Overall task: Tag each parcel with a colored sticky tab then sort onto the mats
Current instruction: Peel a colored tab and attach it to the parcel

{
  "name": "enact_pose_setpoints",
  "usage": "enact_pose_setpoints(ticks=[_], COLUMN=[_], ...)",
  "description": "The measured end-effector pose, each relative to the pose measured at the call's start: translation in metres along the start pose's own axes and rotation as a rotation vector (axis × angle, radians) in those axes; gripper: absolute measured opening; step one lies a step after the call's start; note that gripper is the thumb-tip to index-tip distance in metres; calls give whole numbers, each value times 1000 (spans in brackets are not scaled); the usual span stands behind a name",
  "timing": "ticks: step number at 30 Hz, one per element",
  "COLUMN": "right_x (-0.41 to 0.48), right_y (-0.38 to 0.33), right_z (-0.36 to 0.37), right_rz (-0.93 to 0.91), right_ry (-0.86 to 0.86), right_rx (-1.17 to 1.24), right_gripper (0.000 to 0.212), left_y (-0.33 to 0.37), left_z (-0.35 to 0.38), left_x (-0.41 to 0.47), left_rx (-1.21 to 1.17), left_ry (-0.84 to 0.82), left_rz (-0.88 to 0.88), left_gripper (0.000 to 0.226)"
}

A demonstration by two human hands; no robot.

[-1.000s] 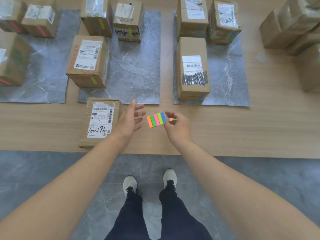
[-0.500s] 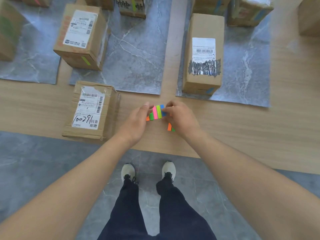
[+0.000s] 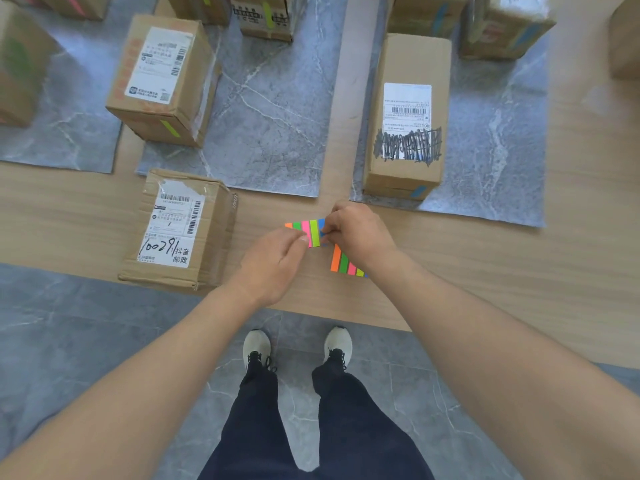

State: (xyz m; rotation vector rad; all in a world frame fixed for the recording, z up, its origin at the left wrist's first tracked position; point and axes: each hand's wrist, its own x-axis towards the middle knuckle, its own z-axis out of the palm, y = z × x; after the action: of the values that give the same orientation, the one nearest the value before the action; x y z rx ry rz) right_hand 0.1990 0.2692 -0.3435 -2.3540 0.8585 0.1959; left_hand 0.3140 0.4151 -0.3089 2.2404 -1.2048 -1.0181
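A pad of coloured sticky tabs [image 3: 309, 231] is held above the wooden platform; my left hand [image 3: 277, 263] pinches its near edge. My right hand [image 3: 358, 232] pinches the blue tab at the pad's right end. A second strip of coloured tabs [image 3: 344, 263] shows just below my right hand, partly hidden by it. An untagged parcel with "100291" handwritten on its label [image 3: 178, 230] lies on the bare wood left of my hands. A green-tagged parcel [image 3: 162, 77] stands on the middle grey mat [image 3: 277, 116]. A blue-tagged parcel [image 3: 408, 116] stands on the right mat [image 3: 502, 133].
More tagged parcels stand along the far edge on the left mat [image 3: 69, 140], the middle mat and the right mat. Another box [image 3: 627, 36] is at the far right edge. The platform's near edge runs just in front of my shoes [image 3: 258, 348].
My left hand came in and took hold of the tab pad. My right hand shifted onto the blue tab. The view moved closer and lower.
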Motion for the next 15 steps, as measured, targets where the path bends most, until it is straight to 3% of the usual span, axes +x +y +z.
enact_pose_setpoints(ticks=[10,15], right_x=[-6,-10], right_y=[-3,1], right_z=[-3,-2], right_rz=[-165,-181], right_ry=[-19,-19], right_rx=[-173,-156], right_gripper=[26,24], left_y=[-19,-18], left_z=[9,10], left_x=[0,-3], left_rx=[329,379], left_ry=[-56,-23], left_rz=[143,179], left_gripper=[51,51])
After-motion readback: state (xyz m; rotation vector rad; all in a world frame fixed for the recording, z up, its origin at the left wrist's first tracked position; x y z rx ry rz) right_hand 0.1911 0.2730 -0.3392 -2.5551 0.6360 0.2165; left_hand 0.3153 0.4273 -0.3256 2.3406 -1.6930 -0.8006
